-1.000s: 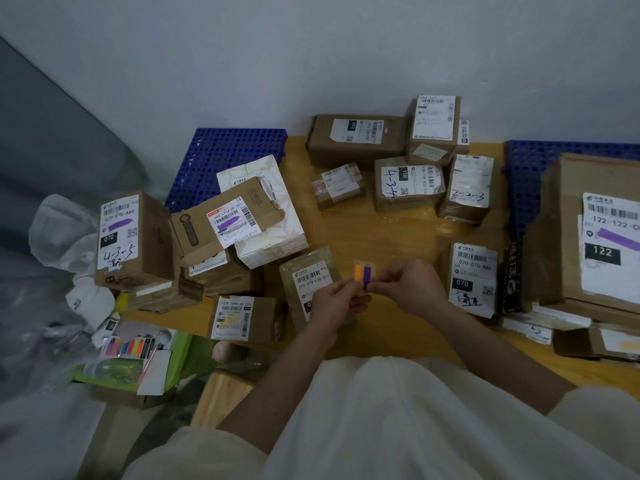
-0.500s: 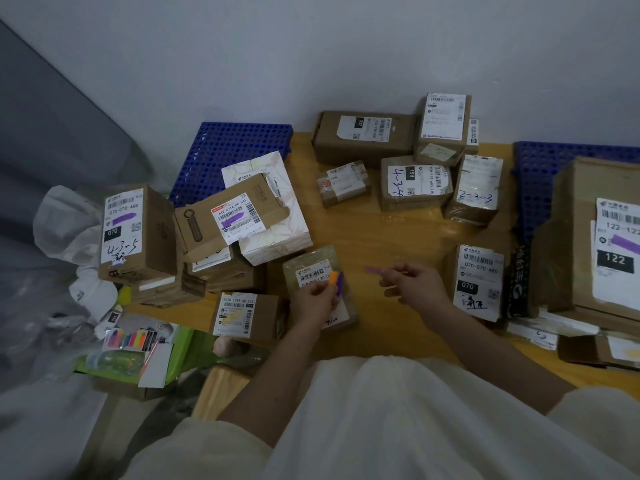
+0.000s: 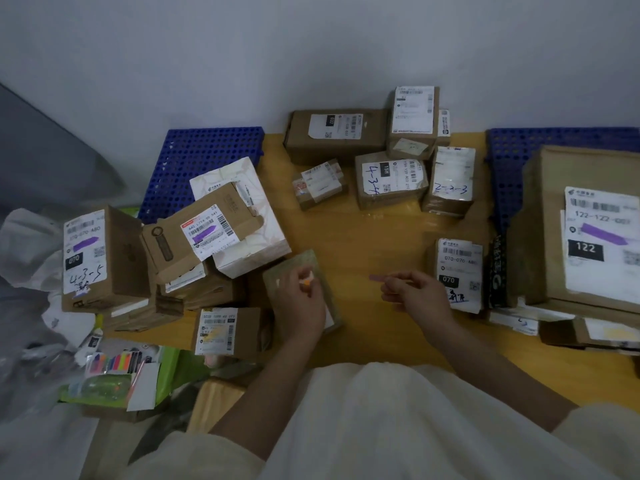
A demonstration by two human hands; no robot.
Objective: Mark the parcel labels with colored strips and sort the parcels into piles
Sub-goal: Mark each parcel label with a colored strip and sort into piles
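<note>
A: What does the head view show of the hands?

B: The right hand (image 3: 417, 295) hovers over the wooden surface (image 3: 381, 230), its fingers (image 3: 391, 284) pinching a purple strip (image 3: 375, 278) that points left. The left hand (image 3: 299, 299) rests over a small greenish parcel (image 3: 304, 261), its fingers curled round an orange pad of strips (image 3: 307, 280).

A: Where is that parcel?

B: Flat on the surface, just right of a brown box with a white label (image 3: 221, 332). Its own label is mostly hidden under the left hand.

A: And the other parcels?

B: On the left, a pile: a "070" box (image 3: 100, 258) and a flat carton (image 3: 204, 233), each label bearing a purple strip. On the right, a big "122" box (image 3: 595, 233) also has one. Another "070" parcel (image 3: 459, 271) lies just beside the right hand; I see no strip on it. Unmarked boxes (image 3: 384, 161) cluster near the wall.
</note>
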